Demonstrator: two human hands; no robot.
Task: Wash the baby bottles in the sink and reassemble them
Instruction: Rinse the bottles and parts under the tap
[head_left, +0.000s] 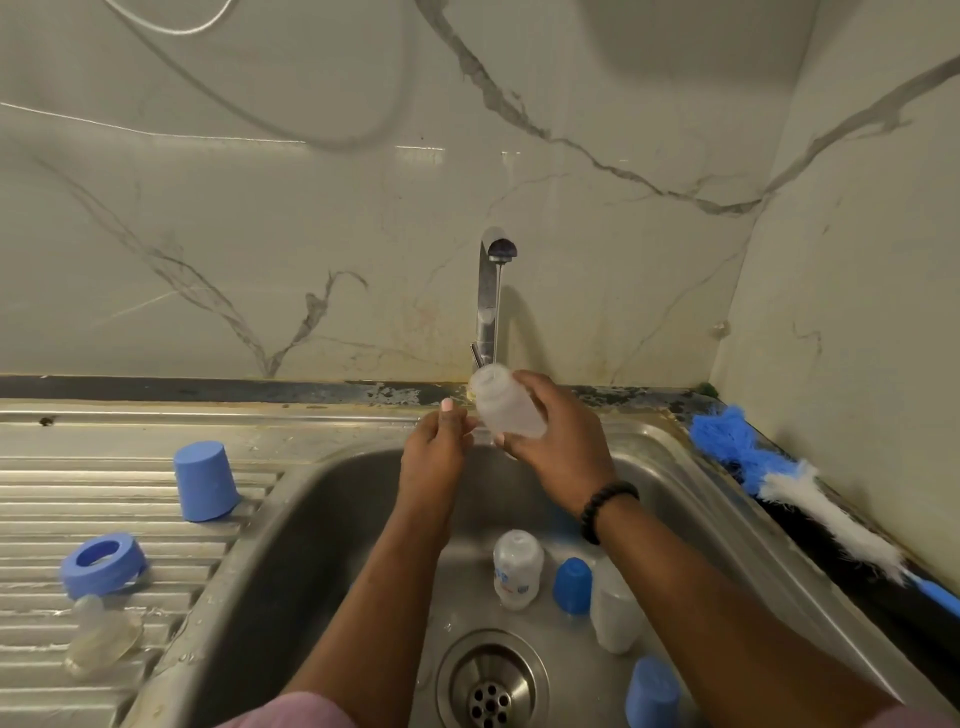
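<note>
While water runs from the tap, a bottle is gripped by the right hand (rinsing, apparently); the left hand, loosely curled, touches it. Emptying seems next.

We are in a home kitchen: a stainless steel sink with a ribbed drainboard sits under a chrome tap. Marble-look wall panels back it, and a bottle brush lies alongside.

Both arms reach forward, hands close together. The right hand has fingers curled in a grip, wrist tilted; the left hand is loosely curled beside it.
</note>
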